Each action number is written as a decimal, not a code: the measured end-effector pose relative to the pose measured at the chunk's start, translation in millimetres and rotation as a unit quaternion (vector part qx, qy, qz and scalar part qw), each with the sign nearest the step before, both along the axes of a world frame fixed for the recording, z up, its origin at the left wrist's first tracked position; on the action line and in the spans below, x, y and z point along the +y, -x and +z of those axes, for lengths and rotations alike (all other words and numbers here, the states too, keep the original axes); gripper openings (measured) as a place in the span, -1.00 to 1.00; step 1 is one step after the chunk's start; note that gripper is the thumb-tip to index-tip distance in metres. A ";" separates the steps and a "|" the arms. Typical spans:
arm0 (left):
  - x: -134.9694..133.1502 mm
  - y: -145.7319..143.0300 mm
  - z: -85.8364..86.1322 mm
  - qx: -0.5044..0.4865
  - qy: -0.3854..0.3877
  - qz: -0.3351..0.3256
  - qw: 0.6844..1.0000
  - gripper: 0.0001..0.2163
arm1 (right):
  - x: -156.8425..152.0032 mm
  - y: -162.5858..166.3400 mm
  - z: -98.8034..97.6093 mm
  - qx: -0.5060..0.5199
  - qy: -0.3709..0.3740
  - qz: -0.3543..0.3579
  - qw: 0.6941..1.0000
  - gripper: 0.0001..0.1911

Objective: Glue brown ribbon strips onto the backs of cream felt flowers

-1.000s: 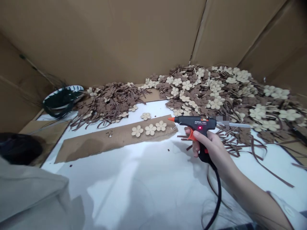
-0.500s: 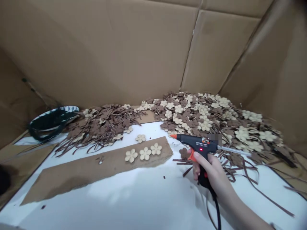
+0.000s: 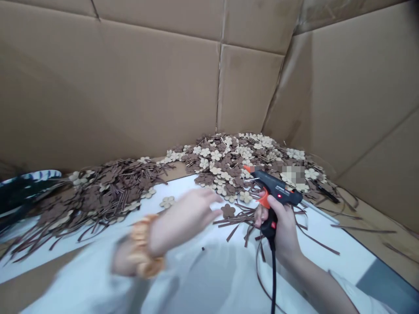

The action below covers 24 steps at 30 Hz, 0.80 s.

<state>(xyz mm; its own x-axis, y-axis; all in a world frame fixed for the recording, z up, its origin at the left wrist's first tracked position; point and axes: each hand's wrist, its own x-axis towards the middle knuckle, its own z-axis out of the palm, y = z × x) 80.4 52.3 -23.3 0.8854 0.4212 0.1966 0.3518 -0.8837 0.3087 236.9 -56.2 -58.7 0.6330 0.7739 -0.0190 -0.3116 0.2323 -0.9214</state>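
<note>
Left hand, a blur from where I stand, hangs with parted fingers over the white tabletop near a brown flower. Right hand grips the black glue gun before the heaped flowers.

So there's a cardboard wall running along the back, with the bigger flower pile right in front of it, centre to right. Second pile is off to the left, and the bowl sits past that at the far left. Left hand is over the bench, with a loose flower just right of its fingers and some strips next to that. Glue gun's in the right hand, in front of the big pile, cord trailing toward the viewer.
</note>
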 end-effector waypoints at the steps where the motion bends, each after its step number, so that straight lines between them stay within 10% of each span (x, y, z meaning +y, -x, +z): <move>1: -6.3 -9.9 -9.2 0.022 -0.009 -0.008 1.000 -0.79 | 0.5 -1.5 0.5 0.002 -0.005 0.000 1.000 -0.59; 12: -26.2 -78.9 -70.0 0.069 -0.093 -0.034 0.993 -0.83 | 4.0 -10.3 4.5 0.013 -0.017 -0.027 0.999 -0.78; 20: -1.9 -41.2 -18.6 -0.021 0.019 0.078 0.997 -0.80 | 3.8 -10.8 3.4 0.009 -0.008 -0.032 0.999 -0.78; 24: 6.1 7.1 14.8 -0.108 0.242 0.151 0.952 -0.77 | 2.3 -10.2 4.2 0.023 -0.005 -0.020 1.000 -0.73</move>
<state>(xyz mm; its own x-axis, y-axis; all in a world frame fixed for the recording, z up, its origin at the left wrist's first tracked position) 73.3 58.4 -8.5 0.6700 0.7382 0.0787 0.4492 -0.4875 0.7487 247.1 -53.9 -54.5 0.6618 0.7485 -0.0418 -0.3446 0.2541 -0.9037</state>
